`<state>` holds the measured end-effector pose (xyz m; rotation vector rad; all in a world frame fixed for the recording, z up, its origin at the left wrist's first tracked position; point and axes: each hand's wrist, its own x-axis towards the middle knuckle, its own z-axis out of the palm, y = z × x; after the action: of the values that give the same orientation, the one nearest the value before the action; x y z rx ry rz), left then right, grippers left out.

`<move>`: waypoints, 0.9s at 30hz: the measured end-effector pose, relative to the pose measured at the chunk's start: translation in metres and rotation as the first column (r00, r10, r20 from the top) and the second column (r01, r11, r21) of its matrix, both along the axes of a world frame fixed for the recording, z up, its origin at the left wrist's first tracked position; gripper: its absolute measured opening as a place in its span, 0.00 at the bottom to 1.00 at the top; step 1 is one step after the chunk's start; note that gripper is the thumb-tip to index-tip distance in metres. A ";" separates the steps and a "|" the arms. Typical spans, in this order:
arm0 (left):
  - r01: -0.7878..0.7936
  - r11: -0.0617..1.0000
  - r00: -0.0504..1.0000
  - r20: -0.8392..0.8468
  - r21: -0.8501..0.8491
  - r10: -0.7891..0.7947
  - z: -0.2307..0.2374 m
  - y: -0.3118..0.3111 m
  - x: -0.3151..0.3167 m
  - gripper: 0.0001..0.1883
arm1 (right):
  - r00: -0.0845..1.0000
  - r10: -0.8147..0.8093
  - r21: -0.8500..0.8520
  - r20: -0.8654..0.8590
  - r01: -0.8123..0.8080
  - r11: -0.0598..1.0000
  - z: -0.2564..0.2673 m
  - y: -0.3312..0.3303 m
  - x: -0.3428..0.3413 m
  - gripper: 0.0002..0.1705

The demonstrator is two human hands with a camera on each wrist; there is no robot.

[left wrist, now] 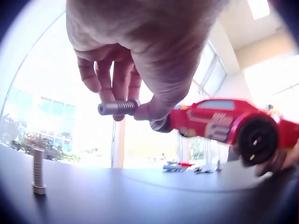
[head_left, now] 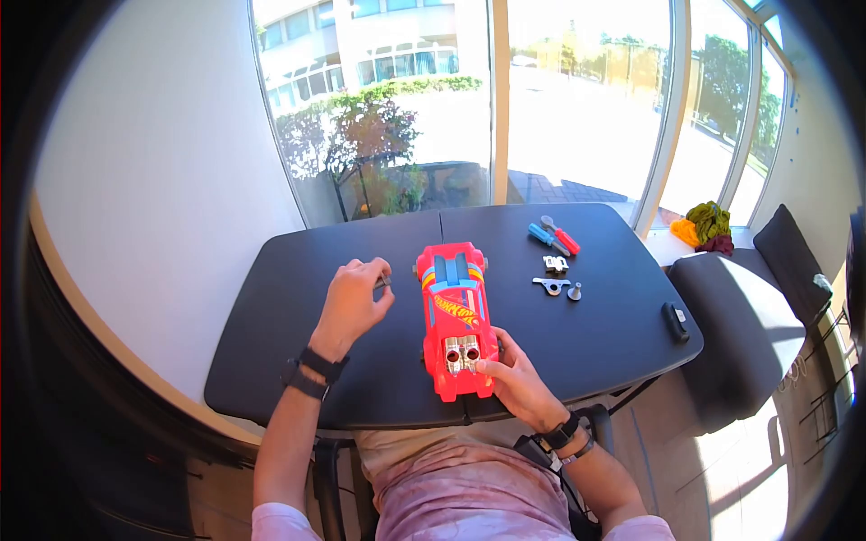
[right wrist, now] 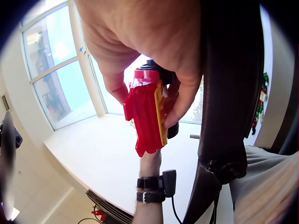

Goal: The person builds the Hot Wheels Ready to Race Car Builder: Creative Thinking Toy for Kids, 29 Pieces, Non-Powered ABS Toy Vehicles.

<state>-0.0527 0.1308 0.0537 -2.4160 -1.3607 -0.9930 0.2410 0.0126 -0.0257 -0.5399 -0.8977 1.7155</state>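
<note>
Work judged as part-way: wheels and the engine (head_left: pixel 463 354) are seen on the car (head_left: pixel 456 311), several small parts are loose; whether these were taken off or are to be fitted cannot be told. Left of the car, a standing bolt (left wrist: pixel 39 172) is set upright on the table (head_left: pixel 271 361). Nearer the car, still on its left, a held bolt (left wrist: pixel 119 108) is pinched between thumb and fingertips by the left hand (head_left: pixel 354 298), other fingers loosely bent. The car is held raised off the table, in front of the person, gripped at its near end by the right hand (head_left: pixel 519 379), thumb beside the engine, fingers wrapped under the car's right side. Right of the car, a blue tool (head_left: pixel 545 237), a red tool (head_left: pixel 566 241), a white part (head_left: pixel 555 264), a bracket (head_left: pixel 550 286) and a peg (head_left: pixel 575 291) are left lying or standing, untouched. By the left wrist view alone, the standing bolt and the held bolt's ridges are shown clearly; by the head view, the car's top and engine; by the right wrist view, a yellow edge (right wrist: pixel 161 114) along the car.
</note>
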 end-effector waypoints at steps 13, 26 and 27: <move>0.568 0.811 0.689 0.620 -0.140 -0.376 0.014 -0.132 0.066 0.17 | 1.000 -0.017 0.022 -0.003 0.017 1.000 -0.005 -0.001 0.000 0.38; 0.453 0.885 0.840 0.383 -0.106 -0.384 -0.005 -0.131 0.085 0.18 | 1.000 0.000 0.058 0.019 -0.001 0.998 -0.005 -0.001 0.003 0.38; 0.449 0.886 0.843 0.387 -0.119 -0.375 -0.005 -0.134 0.086 0.18 | 1.000 0.007 0.055 0.024 -0.008 0.998 -0.005 -0.001 0.004 0.39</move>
<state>0.0334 -0.0028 0.0485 -2.8734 -1.0925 -1.5289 0.2449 0.0113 -0.0305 -0.5216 -0.9626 1.6894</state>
